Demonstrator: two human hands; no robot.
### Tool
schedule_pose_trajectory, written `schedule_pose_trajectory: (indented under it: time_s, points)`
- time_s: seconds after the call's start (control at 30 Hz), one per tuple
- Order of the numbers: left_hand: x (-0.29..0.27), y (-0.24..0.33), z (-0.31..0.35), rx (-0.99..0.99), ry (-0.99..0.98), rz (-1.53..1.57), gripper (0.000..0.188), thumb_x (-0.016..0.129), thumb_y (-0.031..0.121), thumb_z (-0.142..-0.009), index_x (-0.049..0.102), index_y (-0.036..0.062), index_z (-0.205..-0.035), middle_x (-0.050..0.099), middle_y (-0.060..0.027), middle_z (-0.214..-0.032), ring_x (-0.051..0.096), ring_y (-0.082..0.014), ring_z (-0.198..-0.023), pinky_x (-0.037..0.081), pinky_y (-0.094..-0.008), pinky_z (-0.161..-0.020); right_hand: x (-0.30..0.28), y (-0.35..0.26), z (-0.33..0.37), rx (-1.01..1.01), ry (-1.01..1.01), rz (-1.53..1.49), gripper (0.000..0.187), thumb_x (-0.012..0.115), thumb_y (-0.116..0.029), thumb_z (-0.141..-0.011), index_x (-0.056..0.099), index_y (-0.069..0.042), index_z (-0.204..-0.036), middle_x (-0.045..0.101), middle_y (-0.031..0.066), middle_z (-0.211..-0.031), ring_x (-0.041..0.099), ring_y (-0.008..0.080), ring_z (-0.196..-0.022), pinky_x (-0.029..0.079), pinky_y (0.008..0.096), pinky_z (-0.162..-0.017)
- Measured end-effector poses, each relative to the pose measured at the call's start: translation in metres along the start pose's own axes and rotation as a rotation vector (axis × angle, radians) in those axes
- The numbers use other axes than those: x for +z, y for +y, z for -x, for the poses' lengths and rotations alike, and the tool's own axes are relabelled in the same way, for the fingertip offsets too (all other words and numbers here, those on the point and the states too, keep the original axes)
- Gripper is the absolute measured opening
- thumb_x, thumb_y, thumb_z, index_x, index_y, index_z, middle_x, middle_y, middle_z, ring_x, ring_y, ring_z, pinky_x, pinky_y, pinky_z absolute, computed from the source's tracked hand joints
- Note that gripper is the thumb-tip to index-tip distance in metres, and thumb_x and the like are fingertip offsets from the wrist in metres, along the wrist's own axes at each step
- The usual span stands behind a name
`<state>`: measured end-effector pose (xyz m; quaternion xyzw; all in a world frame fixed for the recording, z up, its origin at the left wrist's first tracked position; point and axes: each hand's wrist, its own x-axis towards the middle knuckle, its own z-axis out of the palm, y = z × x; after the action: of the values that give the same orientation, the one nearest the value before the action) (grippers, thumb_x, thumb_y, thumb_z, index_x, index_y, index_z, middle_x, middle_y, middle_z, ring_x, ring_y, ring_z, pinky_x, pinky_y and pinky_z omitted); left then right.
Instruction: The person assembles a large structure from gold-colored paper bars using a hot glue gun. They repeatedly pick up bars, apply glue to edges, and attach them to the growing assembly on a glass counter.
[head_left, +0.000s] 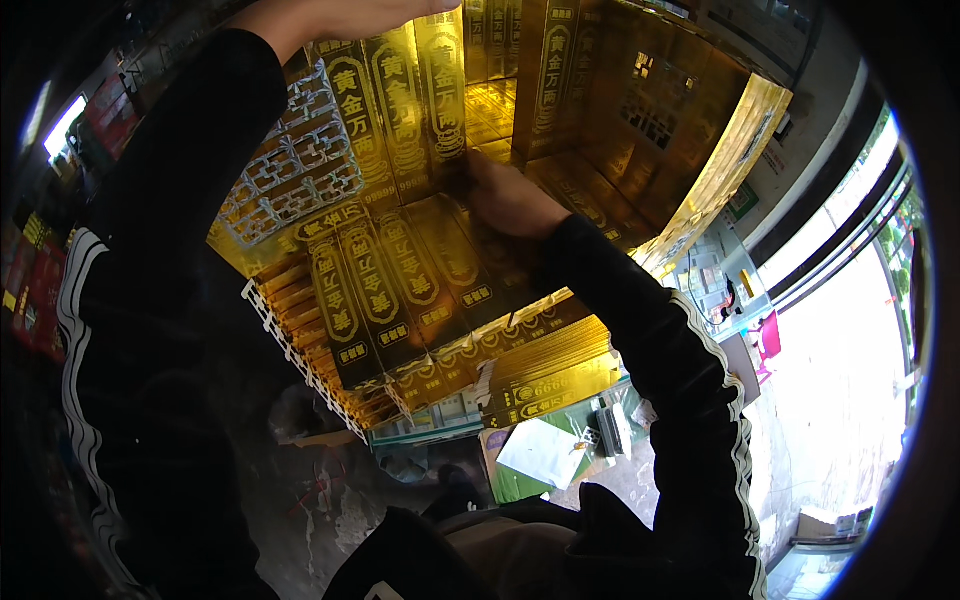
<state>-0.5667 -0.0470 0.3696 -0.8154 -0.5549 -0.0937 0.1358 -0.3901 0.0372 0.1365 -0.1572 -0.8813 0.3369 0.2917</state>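
Note:
My left hand (375, 12) reaches over the top of a row of upright gold foil card boxes (435, 90) with dark printed characters. The picture's top edge cuts off most of its fingers, so its grip cannot be told. Lower down, my right hand (515, 200) has its fingers closed at the bottom right corner of the endmost upright box; the fingertips lie in shadow. Below both hands spreads a flat gold base (440, 255) of similar printed panels. A silvery lattice panel (300, 150) slants against the left side of the upright boxes.
To the right rises a tall gold panel (650, 100) with small cut-outs. A stack of folded gold card (550, 370) lies below the base. Beyond it are a green board with a white sheet (543, 450) and a glass counter (705, 275). Bright daylight enters at right.

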Motion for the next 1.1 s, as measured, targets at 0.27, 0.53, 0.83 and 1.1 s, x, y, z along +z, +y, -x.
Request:
schedule_pose_trajectory:
  time_s: [0.27, 0.53, 0.83, 1.1]
  points:
    - [-0.005, -0.013, 0.012, -0.072, 0.001, -0.030, 0.076, 0.035, 0.064, -0.094, 0.035, 0.0067, -0.144, 0.042, -0.0189, -0.143, 0.037, -0.0325, -0.136, 0.034, -0.0440, -0.110, -0.003, -0.004, 0.000, 0.045, -0.012, 0.087, 0.044, 0.053, -0.015, -0.085, 0.042, 0.007, -0.122, 0.060, 0.0331, -0.107, 0.057, 0.0466, -0.102, 0.047, 0.0481, -0.086]
    - [-0.011, -0.011, 0.023, -0.226, -0.078, 0.023, 0.087, 0.036, 0.067, -0.092, 0.030, -0.0021, -0.145, 0.038, -0.0251, -0.144, 0.033, -0.0371, -0.137, 0.031, -0.0430, -0.111, 0.002, 0.011, -0.003, 0.046, -0.002, 0.135, 0.043, 0.052, -0.014, -0.086, 0.043, 0.005, -0.123, 0.060, 0.0298, -0.109, 0.057, 0.0431, -0.105, 0.046, 0.0461, -0.089]
    - [-0.011, -0.003, 0.007, -0.309, 0.047, -0.071, 0.086, 0.038, 0.071, -0.089, 0.028, 0.0091, -0.149, 0.039, -0.0240, -0.143, 0.038, -0.0363, -0.135, 0.033, -0.0433, -0.110, -0.013, -0.031, 0.014, 0.066, 0.032, 0.238, 0.054, 0.057, -0.009, -0.085, 0.038, 0.003, -0.135, 0.056, 0.0262, -0.123, 0.056, 0.0383, -0.113, 0.045, 0.0409, -0.095]
    - [0.002, 0.001, -0.017, -0.185, -0.114, -0.028, 0.056, 0.033, 0.052, -0.100, 0.036, 0.0199, -0.146, 0.033, -0.0092, -0.152, 0.034, -0.0289, -0.138, 0.033, -0.0436, -0.111, -0.051, -0.072, 0.079, -0.041, 0.123, 0.365, 0.057, 0.055, -0.004, -0.083, 0.037, 0.005, -0.136, 0.045, 0.0275, -0.135, 0.041, 0.0379, -0.129, 0.033, 0.0419, -0.109]
